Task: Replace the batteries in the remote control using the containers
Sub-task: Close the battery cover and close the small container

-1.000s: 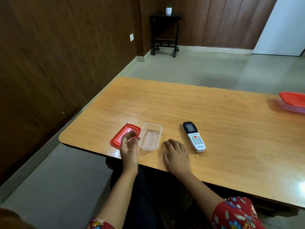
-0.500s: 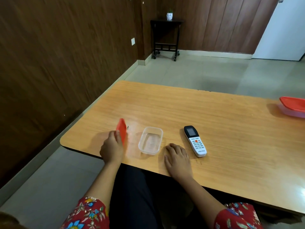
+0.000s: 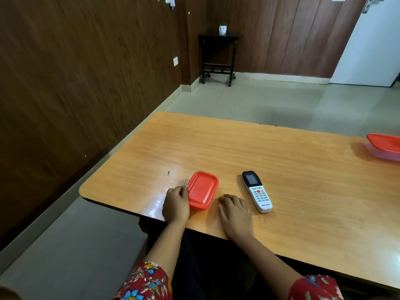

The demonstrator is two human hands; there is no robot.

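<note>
Two hands low on the tabletop (image 3: 281,169): my left hand (image 3: 175,204) pinches the red lid (image 3: 202,189) onto its container, my right hand (image 3: 234,213) lies flat, empty. The remote (image 3: 257,191) sits just right of it, long axis running away from me.

A person's bare forearms extend from short red sleeves (image 3: 149,282) printed with a floral pattern in blue, yellow, white and green. The left hand (image 3: 175,204) and right hand (image 3: 235,211) wear no rings, watch or bracelets. Dark clothing (image 3: 207,267) covers the lap below the sleeves.
</note>
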